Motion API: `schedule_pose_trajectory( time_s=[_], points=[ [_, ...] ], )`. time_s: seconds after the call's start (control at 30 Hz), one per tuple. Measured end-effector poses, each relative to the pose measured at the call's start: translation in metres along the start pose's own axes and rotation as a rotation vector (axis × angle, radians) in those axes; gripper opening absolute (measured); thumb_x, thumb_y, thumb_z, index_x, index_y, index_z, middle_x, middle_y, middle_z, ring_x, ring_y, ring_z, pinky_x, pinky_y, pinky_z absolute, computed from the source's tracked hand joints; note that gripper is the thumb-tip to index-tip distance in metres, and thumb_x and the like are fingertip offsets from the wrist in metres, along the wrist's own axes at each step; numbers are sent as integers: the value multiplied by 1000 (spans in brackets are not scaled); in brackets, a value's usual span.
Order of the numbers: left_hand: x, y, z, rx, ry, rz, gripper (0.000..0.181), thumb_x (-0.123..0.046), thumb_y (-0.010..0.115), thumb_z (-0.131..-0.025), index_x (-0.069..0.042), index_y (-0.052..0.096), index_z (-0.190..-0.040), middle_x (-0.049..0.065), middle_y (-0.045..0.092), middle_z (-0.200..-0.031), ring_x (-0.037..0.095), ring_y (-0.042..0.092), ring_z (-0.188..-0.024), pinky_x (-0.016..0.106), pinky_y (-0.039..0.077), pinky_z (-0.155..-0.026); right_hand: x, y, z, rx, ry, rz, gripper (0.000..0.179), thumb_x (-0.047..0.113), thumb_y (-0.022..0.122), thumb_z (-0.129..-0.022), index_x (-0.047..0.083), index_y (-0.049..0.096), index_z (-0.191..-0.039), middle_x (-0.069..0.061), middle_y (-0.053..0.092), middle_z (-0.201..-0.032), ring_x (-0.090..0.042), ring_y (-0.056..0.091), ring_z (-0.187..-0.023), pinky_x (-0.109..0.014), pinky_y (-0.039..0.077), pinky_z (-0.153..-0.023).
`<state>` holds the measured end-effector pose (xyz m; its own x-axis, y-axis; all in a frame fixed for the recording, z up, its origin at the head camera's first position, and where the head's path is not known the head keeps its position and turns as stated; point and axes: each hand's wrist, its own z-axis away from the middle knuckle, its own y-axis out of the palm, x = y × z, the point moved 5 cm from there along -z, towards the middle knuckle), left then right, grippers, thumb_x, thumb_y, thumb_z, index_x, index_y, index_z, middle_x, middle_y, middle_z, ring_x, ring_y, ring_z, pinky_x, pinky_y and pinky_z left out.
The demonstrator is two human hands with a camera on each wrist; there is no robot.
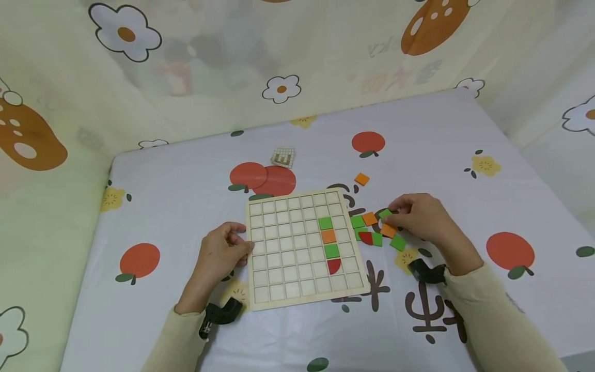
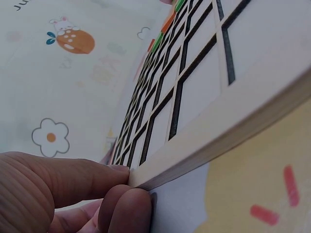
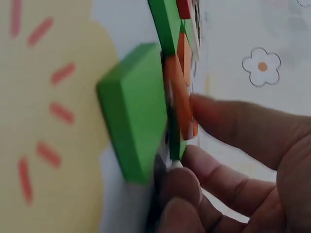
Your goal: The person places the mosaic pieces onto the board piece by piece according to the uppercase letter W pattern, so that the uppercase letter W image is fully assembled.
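Note:
A pale wooden grid board (image 1: pixel 248 268) lies in front of me. In one of its columns sit two green tiles (image 1: pixel 332 251), an orange tile (image 1: pixel 328 236) and a red quarter-round piece (image 1: pixel 333 266). My left hand (image 1: pixel 222 248) pinches the board's left edge, the thumb on the frame and fingertips against its side, as the left wrist view shows. Right of the board my right hand (image 1: pixel 418 216) holds a small green tile (image 1: pixel 385 213) between thumb and fingers. Just under the thumb is an orange tile (image 1: pixel 388 231). The right wrist view shows another green tile (image 3: pixel 133 111) close by.
Beside the board's right edge lies a loose cluster of green tiles (image 1: pixel 357 222), orange tiles (image 1: pixel 370 218) and a red piece (image 1: pixel 365 237). A lone orange tile (image 1: pixel 361 179) lies farther back. Behind the board is a small gridded card (image 1: pixel 283 157). A printed cloth (image 1: pixel 176 206) covers the table.

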<state>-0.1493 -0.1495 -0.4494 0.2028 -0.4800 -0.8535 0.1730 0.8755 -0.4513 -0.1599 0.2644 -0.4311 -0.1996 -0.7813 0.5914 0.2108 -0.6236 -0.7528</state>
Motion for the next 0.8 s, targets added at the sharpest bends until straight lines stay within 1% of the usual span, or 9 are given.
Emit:
schedule_pose_trajectory(
  time_s=[0.2,0.4,0.63,0.8],
  points=[
    [0,-1,0,0,-4,-3,36,-4,77,-92,1,64,-125,10,63,-84,16,66,-61,27,59,-59,5,6,-4,-6,19,-5,28,23,78,-91,1,71,-106,-7,59,-80,-24,54,-76,-32,42,-61],
    [0,-1,-1,3,1,-3,36,-3,77,-92,1,64,-125,10,63,-84,17,66,-61,27,59,-59,6,7,-3,-20,18,-33,26,22,79,-91,2,70,-104,-9,66,-85,-25,57,-80,-31,47,-64],
    [0,-2,-1,-1,2,-6,36,-4,77,-92,1,64,-126,10,63,-85,16,66,-61,27,58,-58,8,6,-1,-63,-25,-79,23,22,80,-92,2,73,-102,-9,69,-87,-26,60,-81,-31,49,-67],
    [0,0,0,7,-2,16,35,-4,77,-92,1,64,-124,10,63,-83,17,66,-61,27,59,-59,9,0,5,-98,-55,-135,20,20,78,-94,3,74,-103,-11,70,-89,-26,61,-78,-29,52,-63]
  ],
)
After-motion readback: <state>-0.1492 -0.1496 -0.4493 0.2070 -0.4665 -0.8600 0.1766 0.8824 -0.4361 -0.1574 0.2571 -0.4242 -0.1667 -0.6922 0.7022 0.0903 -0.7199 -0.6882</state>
